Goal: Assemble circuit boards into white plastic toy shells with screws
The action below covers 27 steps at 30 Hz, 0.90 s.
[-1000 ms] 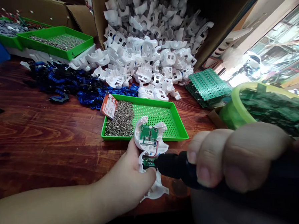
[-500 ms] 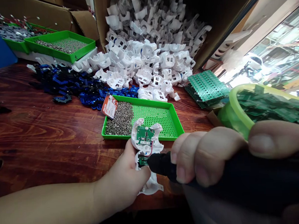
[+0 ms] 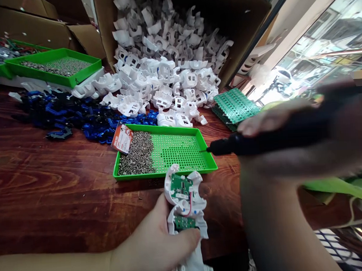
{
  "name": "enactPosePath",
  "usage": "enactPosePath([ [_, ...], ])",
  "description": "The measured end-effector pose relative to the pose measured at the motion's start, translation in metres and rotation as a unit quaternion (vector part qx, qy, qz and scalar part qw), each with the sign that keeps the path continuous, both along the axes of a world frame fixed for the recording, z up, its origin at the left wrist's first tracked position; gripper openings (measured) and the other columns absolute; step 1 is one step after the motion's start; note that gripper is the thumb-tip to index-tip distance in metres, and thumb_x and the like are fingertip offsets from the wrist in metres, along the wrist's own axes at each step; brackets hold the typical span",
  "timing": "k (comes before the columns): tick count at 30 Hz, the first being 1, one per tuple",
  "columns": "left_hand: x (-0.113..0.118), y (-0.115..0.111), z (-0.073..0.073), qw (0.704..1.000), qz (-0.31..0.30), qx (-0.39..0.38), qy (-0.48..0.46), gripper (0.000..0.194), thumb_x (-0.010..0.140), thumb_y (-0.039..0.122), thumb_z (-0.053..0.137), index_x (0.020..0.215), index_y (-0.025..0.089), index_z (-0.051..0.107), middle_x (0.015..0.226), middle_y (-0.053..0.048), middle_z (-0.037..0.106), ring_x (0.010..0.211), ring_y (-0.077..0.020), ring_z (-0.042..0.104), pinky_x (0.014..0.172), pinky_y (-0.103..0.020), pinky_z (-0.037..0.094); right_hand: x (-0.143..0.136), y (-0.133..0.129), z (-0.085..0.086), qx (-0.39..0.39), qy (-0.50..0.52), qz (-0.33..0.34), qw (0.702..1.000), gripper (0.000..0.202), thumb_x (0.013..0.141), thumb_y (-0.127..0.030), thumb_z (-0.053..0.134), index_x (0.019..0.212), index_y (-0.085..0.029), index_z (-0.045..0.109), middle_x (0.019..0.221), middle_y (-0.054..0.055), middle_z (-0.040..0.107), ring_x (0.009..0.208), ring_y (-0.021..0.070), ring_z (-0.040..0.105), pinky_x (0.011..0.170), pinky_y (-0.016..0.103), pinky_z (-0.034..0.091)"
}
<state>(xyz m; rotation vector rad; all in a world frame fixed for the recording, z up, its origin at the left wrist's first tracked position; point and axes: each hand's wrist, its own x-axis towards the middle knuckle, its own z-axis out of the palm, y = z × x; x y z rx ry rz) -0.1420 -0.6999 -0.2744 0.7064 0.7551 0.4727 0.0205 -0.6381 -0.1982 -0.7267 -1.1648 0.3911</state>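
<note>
My left hand (image 3: pixel 171 241) holds a white plastic housing (image 3: pixel 190 254), its thumb lying across the lower part. Inside the housing sit two green circuit boards, the upper one (image 3: pixel 181 185) and the lower one (image 3: pixel 185 222), joined by a red wire. My right hand (image 3: pixel 278 134), blurred, grips a black electric screwdriver (image 3: pixel 242 144) whose thin bit points left over the right edge of a green tray (image 3: pixel 167 176). Small metal screws (image 3: pixel 138 154) fill the tray's left part. An orange and white card (image 3: pixel 122 137) leans on its left rim.
White plastic shells (image 3: pixel 165 71) spill from a cardboard box at the back. Blue and black parts (image 3: pixel 64 113) lie left of them. Green circuit panels (image 3: pixel 235 106) are stacked at right. Another green screw tray (image 3: pixel 71 79) stands back left.
The screwdriver has lifted off the lower board and moved up and right with my right hand. The housing in my left hand is lower in view, and the whole view has shifted.
</note>
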Motion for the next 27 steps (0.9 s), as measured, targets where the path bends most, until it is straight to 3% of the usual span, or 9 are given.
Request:
enactPosePath([
  [2,-0.001,-0.003,-0.004,0.999,-0.014,-0.019,-0.042,0.058,0.068,0.026,0.07,0.118,0.021,0.042,0.093,-0.002,0.059,0.082,-0.0152,0.054,0.076,-0.028,0.04,0.004,0.028,-0.01,0.067,0.037,-0.046,0.996,0.007,0.076,-0.031,0.054,0.076,-0.024,0.053,0.048,-0.006,0.045,0.037,0.0098,0.044,0.033,0.023,0.039],
  [5,-0.004,-0.004,-0.007,0.991,-0.02,-0.071,-0.11,0.061,0.066,0.037,0.072,0.118,0.019,0.046,0.092,-0.003,0.059,0.084,-0.0178,0.054,0.079,-0.032,0.039,0.01,0.062,-0.031,0.029,0.034,-0.023,0.999,0.011,0.075,-0.028,0.059,0.079,-0.022,0.051,0.048,-0.008,0.047,0.035,0.009,0.045,0.032,0.021,0.037],
  [8,-0.005,-0.004,-0.01,0.988,-0.035,-0.092,-0.116,0.063,0.062,0.038,0.074,0.116,0.017,0.051,0.093,-0.005,0.061,0.086,-0.0188,0.054,0.08,-0.031,0.036,0.014,0.08,-0.048,0.011,0.012,-0.001,1.0,0.014,0.076,-0.028,0.059,0.082,-0.021,0.049,0.048,-0.009,0.049,0.035,0.0091,0.049,0.032,0.02,0.036],
  [13,0.001,-0.002,-0.018,0.995,-0.045,-0.037,-0.077,0.05,0.062,0.029,0.074,0.107,0.016,0.056,0.081,-0.002,0.061,0.069,-0.014,0.051,0.071,-0.028,0.038,0.012,0.086,-0.056,-0.006,0.014,-0.001,1.0,0.018,0.076,-0.032,0.06,0.083,-0.02,0.047,0.048,-0.009,0.05,0.036,0.0087,0.05,0.034,0.019,0.038],
  [19,0.006,-0.003,-0.029,0.999,-0.026,-0.007,-0.035,0.039,0.063,0.018,0.069,0.099,0.016,0.056,0.076,-0.001,0.06,0.065,-0.0137,0.051,0.064,-0.027,0.038,0.009,0.088,-0.059,-0.016,0.029,0.009,0.999,0.02,0.076,-0.033,0.062,0.083,-0.02,0.048,0.05,-0.009,0.049,0.036,0.0076,0.048,0.038,0.02,0.042],
  [27,0.006,-0.002,-0.008,0.996,-0.002,-0.08,-0.035,0.047,0.06,0.015,0.067,0.105,0.016,0.053,0.074,0.0,0.06,0.067,-0.014,0.052,0.063,-0.026,0.04,0.006,0.084,-0.059,-0.004,0.022,-0.01,1.0,0.016,0.076,-0.029,0.06,0.082,-0.021,0.048,0.049,-0.009,0.049,0.036,0.0084,0.049,0.035,0.02,0.038],
])
